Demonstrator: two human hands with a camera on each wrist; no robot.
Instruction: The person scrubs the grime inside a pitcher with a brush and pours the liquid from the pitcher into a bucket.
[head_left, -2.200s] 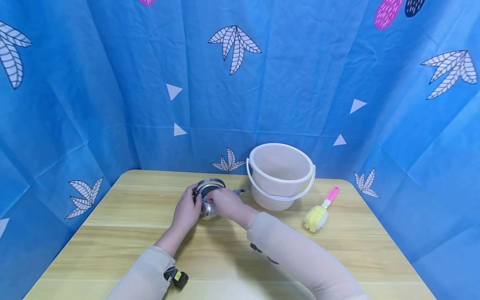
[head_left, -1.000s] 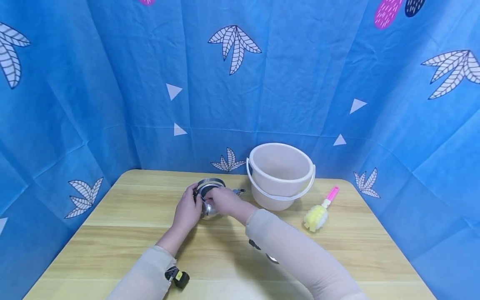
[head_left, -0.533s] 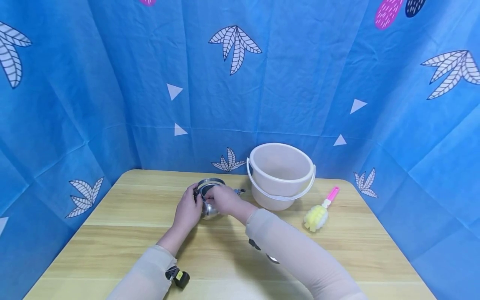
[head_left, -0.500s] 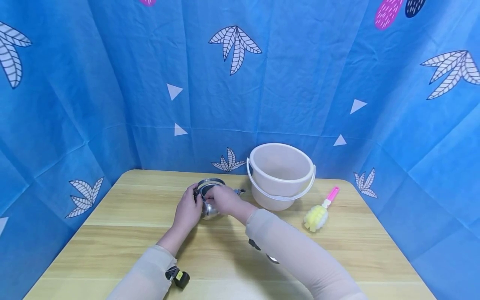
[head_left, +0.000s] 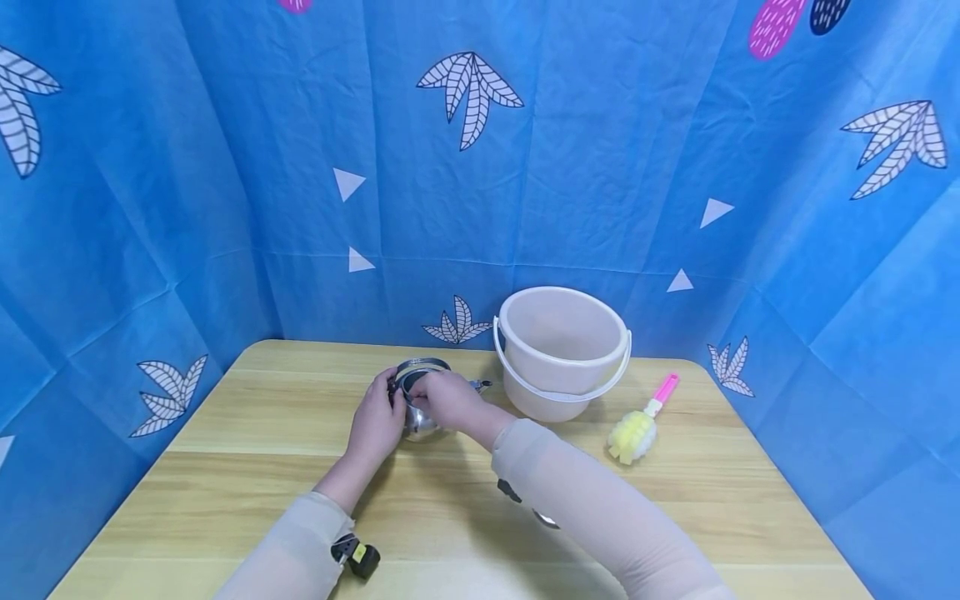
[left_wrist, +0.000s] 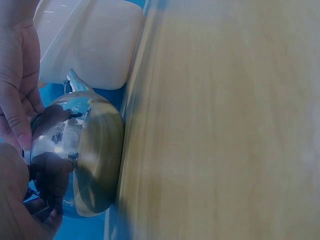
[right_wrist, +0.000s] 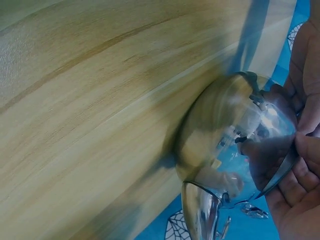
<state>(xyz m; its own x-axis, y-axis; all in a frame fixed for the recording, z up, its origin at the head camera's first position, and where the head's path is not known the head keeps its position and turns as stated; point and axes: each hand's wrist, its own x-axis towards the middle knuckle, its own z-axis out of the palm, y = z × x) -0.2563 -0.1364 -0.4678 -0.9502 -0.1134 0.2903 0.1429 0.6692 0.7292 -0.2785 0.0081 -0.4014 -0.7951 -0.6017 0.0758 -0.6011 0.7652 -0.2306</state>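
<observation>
A shiny round metal kettle (head_left: 422,425) stands on the wooden table near its back edge, its spout (head_left: 481,384) pointing right. In the head view my left hand (head_left: 377,421) grips its left side near the top. My right hand (head_left: 452,400) lies over the mouth, fingers curled at the upper rim and hiding part of the opening. A metal ring (head_left: 422,363) shows behind the dark opening. Seen from the right wrist, my right thumb and fingers (right_wrist: 295,185) pinch at the rim. The left wrist view shows both hands close together on the mirrored kettle body (left_wrist: 102,155).
To the kettle's right stands a white bucket (head_left: 558,383), its handle hanging down in front. A sponge brush (head_left: 632,436) with a pink handle lies on the table (head_left: 712,492) farther right. A silver curved edge (head_left: 545,519) peeks from under the right sleeve. Blue curtains surround the table.
My right hand and forearm have shifted slightly up and left over the kettle mouth since the earliest frame. The left hand keeps its hold, and the kettle has stayed in place.
</observation>
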